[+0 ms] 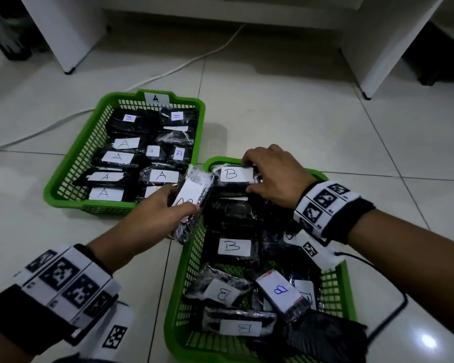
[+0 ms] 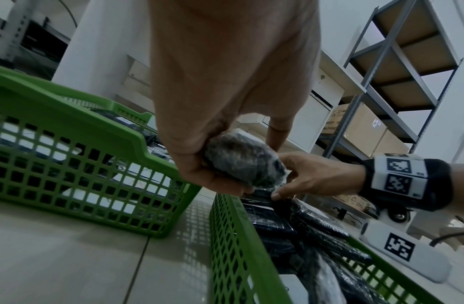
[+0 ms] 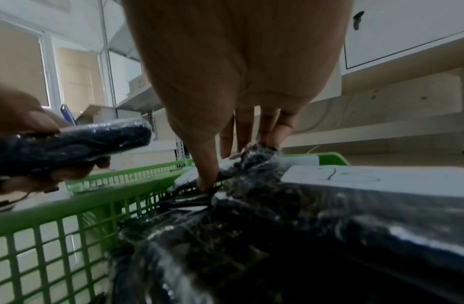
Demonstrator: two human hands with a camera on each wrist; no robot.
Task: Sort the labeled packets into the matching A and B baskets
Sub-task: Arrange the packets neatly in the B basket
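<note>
while the left hand (image 1: 152,213) grips a wrapped packet (image 1: 194,197), the right hand (image 1: 270,174) pinches a b packet (image 1: 235,176).

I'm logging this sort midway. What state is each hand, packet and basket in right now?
Left hand: grips a wrapped packet.
Wrapped packet: lifted, tilted between the two baskets, label unclear.
Right hand: fingers curled round the B packet.
B packet: at the far end of the near basket, label up.
A basket: filled with packets, mostly labeled A.
Near basket: holds B packets.

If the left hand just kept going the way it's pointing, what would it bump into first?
Probably the B packet under the right hand: the left hand and its own packet aim up-right at it, though depth is unclear.
</note>
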